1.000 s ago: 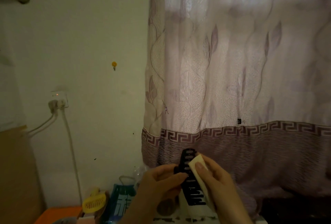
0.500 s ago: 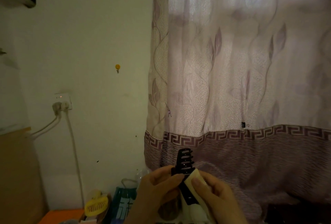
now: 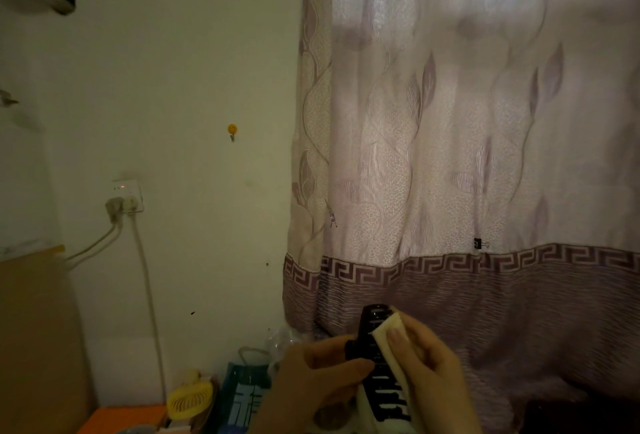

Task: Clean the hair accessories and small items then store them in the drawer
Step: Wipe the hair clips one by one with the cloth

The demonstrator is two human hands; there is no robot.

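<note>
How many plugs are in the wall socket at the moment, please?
2. One grey plug sits in the left of the socket, its cable running down to the left. One white plug sits beside it, its cable dropping straight down.

Hair clip (image 3: 375, 357) was held upright between left hand (image 3: 311, 381) and right hand (image 3: 429, 374), before curtain (image 3: 467, 156); cloth (image 3: 389, 336) was pressed against clip's right side; fan (image 3: 189, 399) lay lower left.

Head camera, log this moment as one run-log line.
step: wiping | left hand: holds black plastic hair clip | right hand: presses folded white cloth on clip | drawer: not seen
</note>
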